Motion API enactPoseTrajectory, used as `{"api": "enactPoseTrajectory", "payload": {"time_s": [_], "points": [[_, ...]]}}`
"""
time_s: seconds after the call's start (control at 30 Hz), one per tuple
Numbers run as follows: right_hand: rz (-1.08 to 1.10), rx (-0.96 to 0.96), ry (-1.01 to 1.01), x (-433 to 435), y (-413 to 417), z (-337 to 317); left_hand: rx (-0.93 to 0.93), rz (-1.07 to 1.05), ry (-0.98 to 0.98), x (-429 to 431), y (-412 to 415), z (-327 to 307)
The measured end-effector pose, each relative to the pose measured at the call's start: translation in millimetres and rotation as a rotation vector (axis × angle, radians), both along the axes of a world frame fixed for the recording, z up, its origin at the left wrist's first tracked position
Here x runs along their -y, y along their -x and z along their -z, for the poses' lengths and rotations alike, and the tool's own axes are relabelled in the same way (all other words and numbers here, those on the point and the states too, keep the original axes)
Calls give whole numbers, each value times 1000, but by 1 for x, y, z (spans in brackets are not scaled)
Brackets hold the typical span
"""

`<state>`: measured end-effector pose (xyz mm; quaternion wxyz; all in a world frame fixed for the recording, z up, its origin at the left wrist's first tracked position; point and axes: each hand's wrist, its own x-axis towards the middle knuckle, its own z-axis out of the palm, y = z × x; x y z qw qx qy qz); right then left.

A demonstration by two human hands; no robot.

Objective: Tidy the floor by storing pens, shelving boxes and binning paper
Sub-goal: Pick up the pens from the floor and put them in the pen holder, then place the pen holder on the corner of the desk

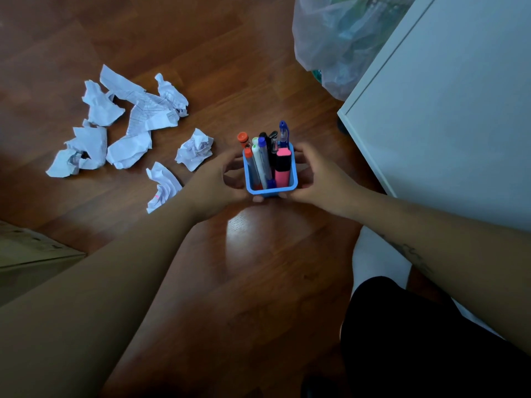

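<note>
Underneath everything runs a glossy reddish-brown wooden plank floor, smooth enough to show a pale glare patch between the forearms. At the right stands a flat-faced white cabinet with a thin raised edge, and behind its far corner slumps a crinkled translucent plastic bag with greenish contents showing dimly through it. A tan cardboard box pokes in at the lower left. Well to the left of the hands lie the crumpled sheets of white lined paper, some balled tight, some only creased and half open, scattered close together. Near the cabinet's corner, the left grip and the right grip clasp a small square blue plastic pen holder between them, fingers curled round its opposite sides and fingertips showing beneath its near rim; whether its base touches the floor cannot be told. Upright inside it stand the pens: a chunky pink highlighter with a black cap at the right, a slim clear blue-capped ballpoint behind it, and an orange-capped marker at the left.
</note>
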<state>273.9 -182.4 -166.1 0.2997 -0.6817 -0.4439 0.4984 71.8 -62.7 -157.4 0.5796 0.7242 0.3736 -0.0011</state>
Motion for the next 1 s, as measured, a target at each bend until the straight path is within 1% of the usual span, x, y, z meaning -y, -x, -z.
{"api": "enactPoseTrajectory", "payload": {"time_s": [0.1, 0.2, 0.33, 0.5, 0.6, 0.67, 0.77, 0.83, 0.87, 1.0], "points": [[0, -17, 13, -4, 0, 0, 53, -48, 6, 5, -2, 0], [-18, -17, 21, -14, -6, -14, 108, -81, 66, 1, -8, -14], [5, -16, -26, -44, -17, -83, 144, -74, 59, -31, -19, -79], [33, -28, -132, -95, -28, -202, 132, -42, -23, -94, -32, -202], [22, 23, -252, -125, -32, -290, 129, -25, -168, -131, -42, -301], [11, 37, -355, -137, -33, -338, 153, -24, -264, -145, -47, -356], [29, 21, -463, -156, -32, -418, 199, -58, -383, -159, -46, -441], [32, 52, -496, -164, -29, -457, 212, -60, -431, -163, -44, -485], [37, 83, -545, -174, -29, -489, 229, -59, -468, -169, -43, -519], [67, 190, -653, -193, -22, -578, 266, -96, -517, -175, -39, -613]]}}
